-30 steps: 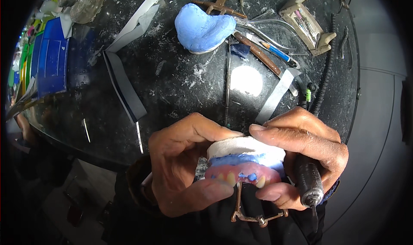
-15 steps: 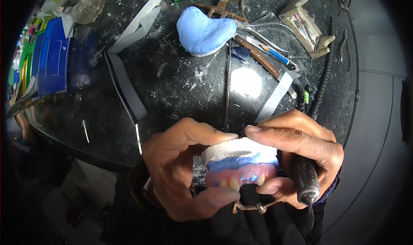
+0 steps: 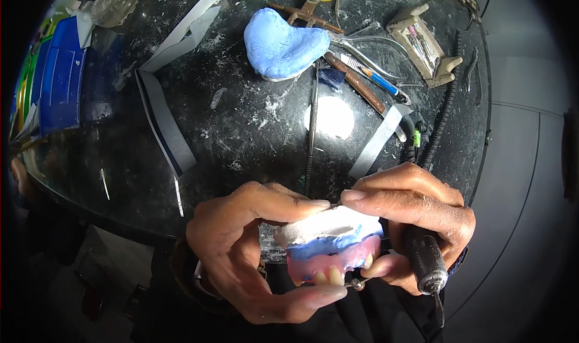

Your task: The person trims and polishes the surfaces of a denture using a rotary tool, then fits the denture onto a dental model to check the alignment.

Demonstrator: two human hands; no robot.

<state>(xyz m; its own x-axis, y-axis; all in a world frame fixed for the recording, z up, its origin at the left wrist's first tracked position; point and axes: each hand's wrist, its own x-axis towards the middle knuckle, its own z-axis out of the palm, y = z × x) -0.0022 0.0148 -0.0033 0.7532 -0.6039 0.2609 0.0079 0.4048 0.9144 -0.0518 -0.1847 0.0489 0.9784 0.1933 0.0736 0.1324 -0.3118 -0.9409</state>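
My left hand (image 3: 232, 246) and my right hand (image 3: 416, 201) hold a dental plaster model (image 3: 329, 229) between them, close to me at the table's near edge. White plaster forms its upper part, above a blue layer. Below that sits a pink denture base (image 3: 341, 261) with a few yellowish teeth (image 3: 329, 276) and gaps. Both sets of fingertips press on the white top, and both thumbs touch the lower, toothed side. A dark rotary handpiece (image 3: 425, 261) is also tucked in my right hand, its thin bur pointing down. Behind the model, a small metal part (image 3: 357, 284) is mostly hidden.
Across the dark, dusty table (image 3: 241, 132) lie a blue plaster model (image 3: 283, 50), a brass-coloured articulator (image 3: 309, 11), a brown-handled knife (image 3: 356, 84), a blue pencil (image 3: 386, 84) and folded paper strips (image 3: 166, 117). A bur holder (image 3: 422, 47) and coiled cable (image 3: 446, 108) are right; a blue box (image 3: 63, 78) left.
Both hands have shifted slightly down and left in the picture with the model. The model has turned and tilted, so its toothed side faces differently. The handpiece stays in my right hand.
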